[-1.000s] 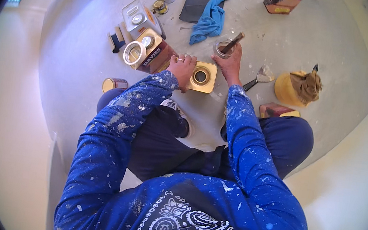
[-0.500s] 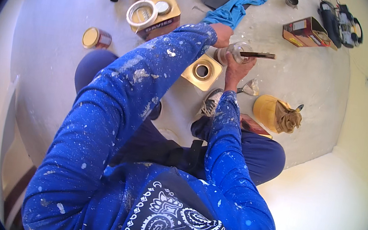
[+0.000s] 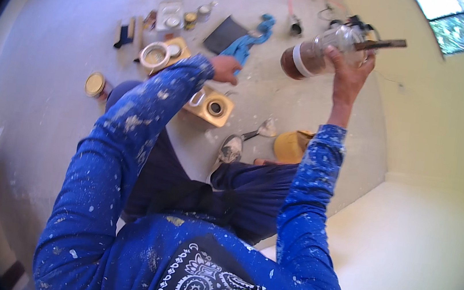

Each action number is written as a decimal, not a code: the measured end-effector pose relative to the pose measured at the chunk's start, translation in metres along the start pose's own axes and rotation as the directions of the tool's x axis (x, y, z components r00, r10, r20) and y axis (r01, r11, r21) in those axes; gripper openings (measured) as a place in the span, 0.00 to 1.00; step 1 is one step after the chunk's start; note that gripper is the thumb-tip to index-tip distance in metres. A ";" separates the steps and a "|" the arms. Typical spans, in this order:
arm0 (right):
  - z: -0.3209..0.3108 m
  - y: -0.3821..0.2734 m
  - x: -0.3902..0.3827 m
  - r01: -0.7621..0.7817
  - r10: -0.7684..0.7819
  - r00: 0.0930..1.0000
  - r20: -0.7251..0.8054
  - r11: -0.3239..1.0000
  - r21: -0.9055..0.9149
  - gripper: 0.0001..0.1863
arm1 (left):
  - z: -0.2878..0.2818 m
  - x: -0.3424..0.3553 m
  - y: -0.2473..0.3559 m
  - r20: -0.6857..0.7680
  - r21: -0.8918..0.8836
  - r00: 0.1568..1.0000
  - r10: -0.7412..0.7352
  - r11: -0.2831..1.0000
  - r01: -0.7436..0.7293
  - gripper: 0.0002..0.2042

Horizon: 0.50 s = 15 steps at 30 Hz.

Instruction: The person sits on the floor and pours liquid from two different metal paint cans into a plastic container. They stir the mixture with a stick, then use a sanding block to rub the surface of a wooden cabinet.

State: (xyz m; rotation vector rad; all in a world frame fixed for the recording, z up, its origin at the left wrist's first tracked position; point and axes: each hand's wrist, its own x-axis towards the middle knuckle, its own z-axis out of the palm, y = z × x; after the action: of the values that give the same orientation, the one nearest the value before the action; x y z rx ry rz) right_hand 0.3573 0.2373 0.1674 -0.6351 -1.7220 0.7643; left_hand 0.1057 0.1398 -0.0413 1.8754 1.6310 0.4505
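Observation:
Raised at the upper right, a clear jar [image 3: 324,45] is gripped by my right hand [image 3: 350,69]. Reddish-brown liquid shows toward its lower end, and a white band circles it. A dark brown flat stick [image 3: 388,45] sticks out past the fingers at the jar's upper end; whether the hand also grips it is unclear. My left hand [image 3: 226,69] hovers apart from the jar, fingers loosely extended, with nothing visible in it. Just below that hand stands a gold square tin [image 3: 222,118] with a round open spout. A blue cloth [image 3: 243,46] lies beyond the hand.
Left of centre stands another gold tin [image 3: 181,47] with a white ring-shaped lid [image 3: 155,55]. A small round can [image 3: 95,85] sits farther left. A putty knife [image 3: 267,128] lies by my shoe, near a yellow container [image 3: 288,147]. A pale wall [image 3: 421,110] rises on the right.
My right hand has lifted the jar from beside the gold tin, up and to the right, tilting it. My left hand has drawn away leftward. The view has shifted too.

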 end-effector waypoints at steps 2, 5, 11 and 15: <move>-0.019 -0.067 0.046 0.011 -0.016 0.999 -0.036 0.991 -0.136 0.61 | 0.001 -0.018 -0.007 -0.118 -0.067 0.992 0.050 0.996 -0.058 0.33; -0.044 -0.159 0.110 0.032 -0.030 0.999 0.015 0.992 -0.121 0.64 | 0.001 -0.033 -0.024 -0.333 -0.076 0.942 0.047 0.994 -0.077 0.32; -0.087 -0.284 0.174 0.179 -0.172 0.983 0.061 0.973 -0.146 0.59 | -0.021 -0.041 -0.032 -0.404 -0.131 0.914 0.035 0.987 -0.096 0.32; -0.090 -0.323 0.187 0.251 -0.259 0.966 -0.008 0.941 -0.226 0.44 | -0.038 -0.047 -0.030 -0.350 -0.110 0.937 -0.019 0.994 -0.021 0.32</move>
State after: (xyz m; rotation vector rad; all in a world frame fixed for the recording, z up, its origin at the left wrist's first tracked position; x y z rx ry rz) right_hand 0.3832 0.1823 0.5468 -0.5579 -1.8266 0.3780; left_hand 0.0509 0.1041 -0.0251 1.7849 1.7868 0.9022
